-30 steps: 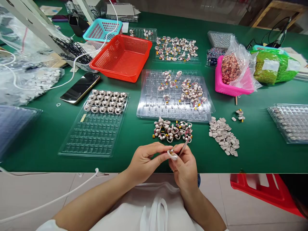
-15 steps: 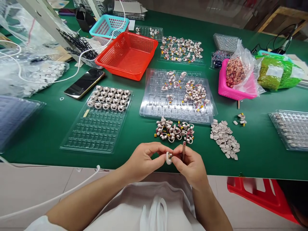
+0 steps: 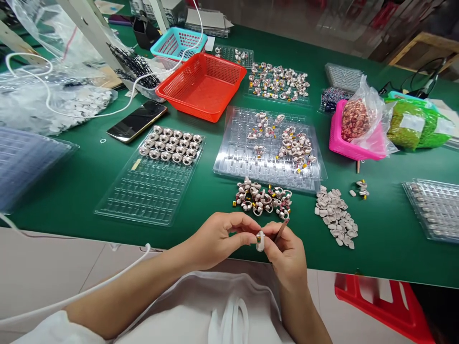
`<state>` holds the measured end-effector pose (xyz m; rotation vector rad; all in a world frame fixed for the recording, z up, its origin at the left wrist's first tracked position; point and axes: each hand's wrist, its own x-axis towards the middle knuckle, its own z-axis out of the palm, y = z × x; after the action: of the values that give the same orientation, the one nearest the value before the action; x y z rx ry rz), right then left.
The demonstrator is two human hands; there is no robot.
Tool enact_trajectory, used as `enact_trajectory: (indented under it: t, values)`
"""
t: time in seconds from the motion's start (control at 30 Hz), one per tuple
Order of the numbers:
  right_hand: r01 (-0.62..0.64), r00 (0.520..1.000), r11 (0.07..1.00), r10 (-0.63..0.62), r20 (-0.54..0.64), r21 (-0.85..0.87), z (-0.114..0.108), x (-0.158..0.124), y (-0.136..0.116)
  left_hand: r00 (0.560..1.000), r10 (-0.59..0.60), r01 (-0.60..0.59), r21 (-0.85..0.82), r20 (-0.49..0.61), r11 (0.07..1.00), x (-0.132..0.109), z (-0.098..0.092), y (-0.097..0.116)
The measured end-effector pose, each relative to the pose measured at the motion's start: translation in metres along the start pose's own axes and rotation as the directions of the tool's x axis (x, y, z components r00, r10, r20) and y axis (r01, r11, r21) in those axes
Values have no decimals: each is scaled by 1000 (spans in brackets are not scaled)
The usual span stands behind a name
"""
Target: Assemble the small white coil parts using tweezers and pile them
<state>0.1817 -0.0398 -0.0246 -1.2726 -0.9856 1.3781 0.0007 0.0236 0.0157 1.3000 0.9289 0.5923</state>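
Close to my body, over the table's front edge, both hands meet on one small beige clip-shaped earbud [image 3: 260,242] with a yellow bit on it. My left hand [image 3: 218,241] pinches it from the left with thumb and fingertips. From the other side my right hand [image 3: 287,251] grips it between thumb and index finger. A thin brownish stick-like tool [image 3: 281,230] is also tucked in my right hand, its tip pointing up and away. Just beyond my fingers lies a pile of similar earbuds [image 3: 263,198] with yellow tabs. Small beige caps [image 3: 337,217] are heaped to the right.
Clear plastic trays [image 3: 229,165] with loose earbuds lie ahead. At left, another tray [image 3: 139,198] holds rows of shiny parts, near a phone [image 3: 138,120] and a red basket [image 3: 211,117]. A pink basket [image 3: 353,149] stands at right, a red stool [image 3: 387,306] below the table.
The earbud has turned in my fingers, and the yellow bit now shows on its left. The stick-like tool has tilted to the right. The whole view has shifted slightly.
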Motion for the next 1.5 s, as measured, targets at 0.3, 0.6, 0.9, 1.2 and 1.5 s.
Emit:
enact_trajectory:
  t: [0.3, 0.6, 0.9, 1.2, 1.5]
  values:
    - [83, 990, 988, -67, -121, 133, 7, -2, 10, 997, 12, -20, -96, -82, 995, -2, 13, -6]
    - [92, 985, 983, -66, -161, 159, 12, 0, 13, 994, -7, -10, -154, -110, 988, 1, 16, -6]
    - [127, 986, 975, -144, -87, -183, 5, -2, -7, 987, -33, -9, -253, -158, 967, 3, 16, -8]
    - [365, 913, 878, -402, -65, -309, 1, -13, -6, 972, -225, 139, -619, -62, 773, 9, 16, -9]
    - [562, 776, 625, -625, 84, -541, 4, -12, 9, 960, -280, 182, -703, -25, 688, 10, 22, -4]
